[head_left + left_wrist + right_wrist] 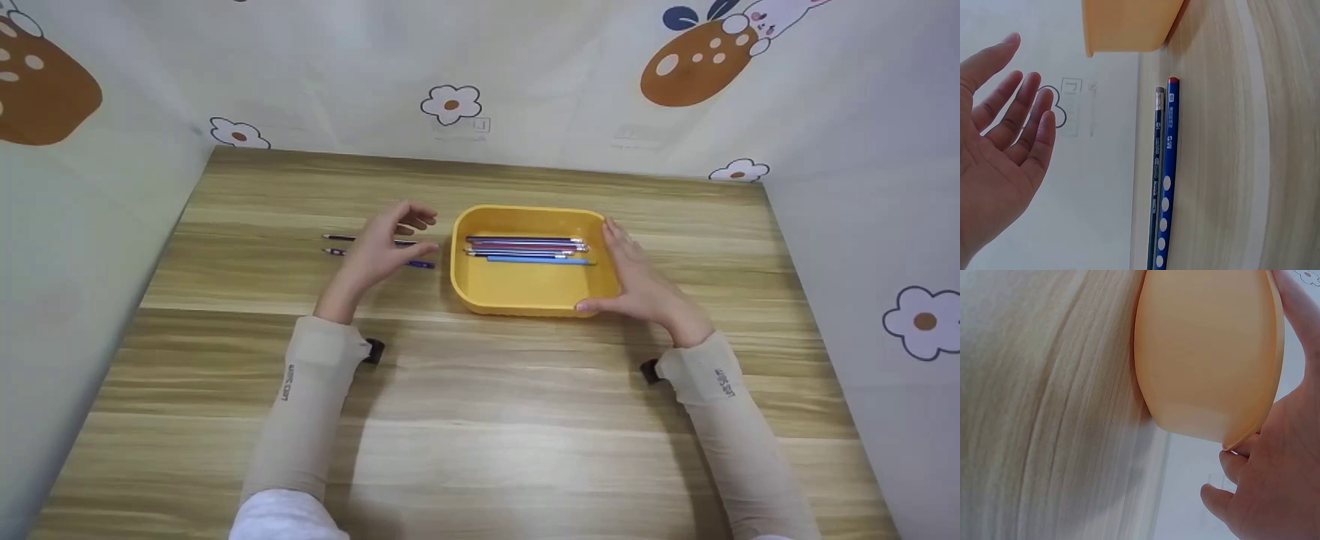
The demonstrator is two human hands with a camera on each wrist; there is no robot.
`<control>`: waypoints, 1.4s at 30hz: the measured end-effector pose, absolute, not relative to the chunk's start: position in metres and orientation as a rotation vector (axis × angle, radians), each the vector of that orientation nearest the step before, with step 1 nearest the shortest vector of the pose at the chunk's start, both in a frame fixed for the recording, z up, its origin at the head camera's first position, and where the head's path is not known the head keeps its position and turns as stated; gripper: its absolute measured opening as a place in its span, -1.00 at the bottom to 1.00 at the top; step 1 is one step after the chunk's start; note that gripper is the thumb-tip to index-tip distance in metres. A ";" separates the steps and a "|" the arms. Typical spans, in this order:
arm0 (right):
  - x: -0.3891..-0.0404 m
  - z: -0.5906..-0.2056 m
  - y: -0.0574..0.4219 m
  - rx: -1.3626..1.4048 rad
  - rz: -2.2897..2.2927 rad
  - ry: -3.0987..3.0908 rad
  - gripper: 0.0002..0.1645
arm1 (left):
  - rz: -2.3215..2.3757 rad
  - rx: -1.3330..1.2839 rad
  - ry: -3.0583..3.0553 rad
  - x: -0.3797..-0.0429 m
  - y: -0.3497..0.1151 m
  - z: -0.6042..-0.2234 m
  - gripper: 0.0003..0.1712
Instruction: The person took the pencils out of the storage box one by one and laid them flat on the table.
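Sleeves (296,435) nearest. Left hand (379,247) empty, fingers wide, two pencils (1170,129) left outside. Right hand (641,289) holds box (525,291), several pencils (525,251) already in.

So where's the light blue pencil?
In the head view, the light blue pencil lies in the yellow box, left of the right hand, alongside other pencils, on their near side.

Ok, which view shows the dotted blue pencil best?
Left wrist: the dotted blue pencil is close up, its dots clear, one end cut off. Head view shows both ends, the left hand hiding its middle. Right wrist: not visible.
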State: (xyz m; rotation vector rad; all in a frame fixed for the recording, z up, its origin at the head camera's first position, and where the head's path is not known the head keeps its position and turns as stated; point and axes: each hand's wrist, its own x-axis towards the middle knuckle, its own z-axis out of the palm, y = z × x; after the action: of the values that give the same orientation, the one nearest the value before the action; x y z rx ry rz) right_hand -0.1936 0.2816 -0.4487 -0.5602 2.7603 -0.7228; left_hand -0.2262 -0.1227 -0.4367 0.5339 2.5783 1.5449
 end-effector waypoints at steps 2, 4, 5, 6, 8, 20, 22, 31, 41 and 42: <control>-0.194 -0.449 0.282 -0.558 -0.721 2.762 0.62 | 1.551 0.550 2.570 -0.226 -0.119 -0.437 -0.48; -0.194 -0.449 0.282 -0.554 -0.720 2.761 0.62 | 1.558 0.574 2.559 -0.226 -0.116 -0.438 -0.49; -0.194 -0.449 0.282 -0.550 -0.718 2.762 0.62 | 1.557 0.581 2.555 -0.226 -0.114 -0.438 -0.49; -0.194 -0.448 0.282 -0.549 -0.716 2.761 0.62 | 1.556 0.589 2.548 -0.227 -0.112 -0.438 -0.49; -0.194 -0.448 0.282 -0.545 -0.717 2.759 0.62 | 1.550 0.606 2.536 -0.227 -0.107 -0.437 -0.49; -0.195 -0.449 0.282 -0.555 -0.722 2.751 0.62 | 1.494 0.673 2.439 -0.233 -0.078 -0.436 -0.45; -0.195 -0.450 0.282 -0.556 -0.724 2.751 0.62 | 1.479 0.677 2.427 -0.234 -0.074 -0.436 -0.45; -0.194 -0.450 0.283 -0.560 -0.748 2.751 0.62 | 1.308 0.628 2.465 -0.235 -0.057 -0.434 -0.50; -0.195 -0.450 0.283 -0.553 -0.736 2.748 0.62 | 0.919 0.587 2.599 -0.238 -0.031 -0.431 -0.52; -0.195 -0.450 0.282 -0.549 -0.734 2.750 0.62 | 0.878 0.587 2.612 -0.238 -0.028 -0.431 -0.52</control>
State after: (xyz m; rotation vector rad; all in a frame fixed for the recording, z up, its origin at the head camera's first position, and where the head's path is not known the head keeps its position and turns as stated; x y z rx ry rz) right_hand -0.1945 0.2823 -0.4499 -0.5494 2.7495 -0.7343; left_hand -0.2382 -0.0283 -0.4312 0.5867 2.6116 0.8783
